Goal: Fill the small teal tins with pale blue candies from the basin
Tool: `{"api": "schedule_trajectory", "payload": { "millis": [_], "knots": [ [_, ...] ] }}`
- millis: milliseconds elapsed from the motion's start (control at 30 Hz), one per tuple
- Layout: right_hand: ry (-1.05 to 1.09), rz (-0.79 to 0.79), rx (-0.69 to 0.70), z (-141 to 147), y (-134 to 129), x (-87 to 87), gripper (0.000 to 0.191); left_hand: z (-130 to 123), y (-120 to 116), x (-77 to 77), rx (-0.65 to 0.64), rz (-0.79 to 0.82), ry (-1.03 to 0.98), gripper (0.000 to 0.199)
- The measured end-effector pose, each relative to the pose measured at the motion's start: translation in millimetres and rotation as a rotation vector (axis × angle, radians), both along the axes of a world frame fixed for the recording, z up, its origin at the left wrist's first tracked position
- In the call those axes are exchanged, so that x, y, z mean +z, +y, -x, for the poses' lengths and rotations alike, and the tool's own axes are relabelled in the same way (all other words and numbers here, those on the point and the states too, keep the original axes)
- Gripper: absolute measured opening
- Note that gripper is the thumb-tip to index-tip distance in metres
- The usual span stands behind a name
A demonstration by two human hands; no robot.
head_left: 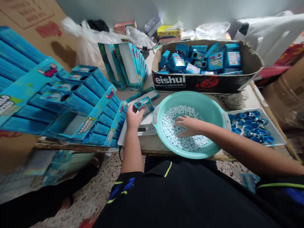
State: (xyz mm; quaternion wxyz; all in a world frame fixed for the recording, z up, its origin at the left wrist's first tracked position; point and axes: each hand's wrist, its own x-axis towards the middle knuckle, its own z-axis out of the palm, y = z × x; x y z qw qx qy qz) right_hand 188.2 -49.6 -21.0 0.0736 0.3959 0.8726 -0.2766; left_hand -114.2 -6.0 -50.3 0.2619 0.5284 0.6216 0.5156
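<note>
Black shirt (185, 193) nearest; grips box (147, 107) in left hand (134, 118), seemingly for steadiness; rests right hand (187, 126), fingers parted, among pellets (174, 112).

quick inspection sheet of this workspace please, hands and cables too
Surface: crowded worktop.
Job's things: turquoise basin of small pale pieces; blue box; white device with display; tray of blue caps.
Clutter: plastic bags along the back.
Hands: left hand grips the blue box over the white device; open right hand is in the basin.
Cables: dark cable below the device's left corner.
Surroundings: cardboard at left, speckled floor, another person's leg lower left.
</note>
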Motion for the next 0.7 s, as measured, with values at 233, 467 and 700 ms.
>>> {"api": "schedule_trajectory", "payload": {
  "millis": [233,467,700],
  "knots": [
    [0.015,0.010,0.043,-4.6,8.1,-4.0,0.047,27.9,-30.2,1.5,0.064,-0.095,0.063,0.070],
    [-0.125,0.039,-0.018,-14.2,18.6,2.6,0.034,40.7,-58.8,-1.2,0.123,-0.239,-0.083,0.049],
    [-0.233,0.045,-0.092,-30.1,28.8,-8.1,0.028,29.2,-60.4,6.7,0.167,-0.328,0.030,0.025]
  ]
}}
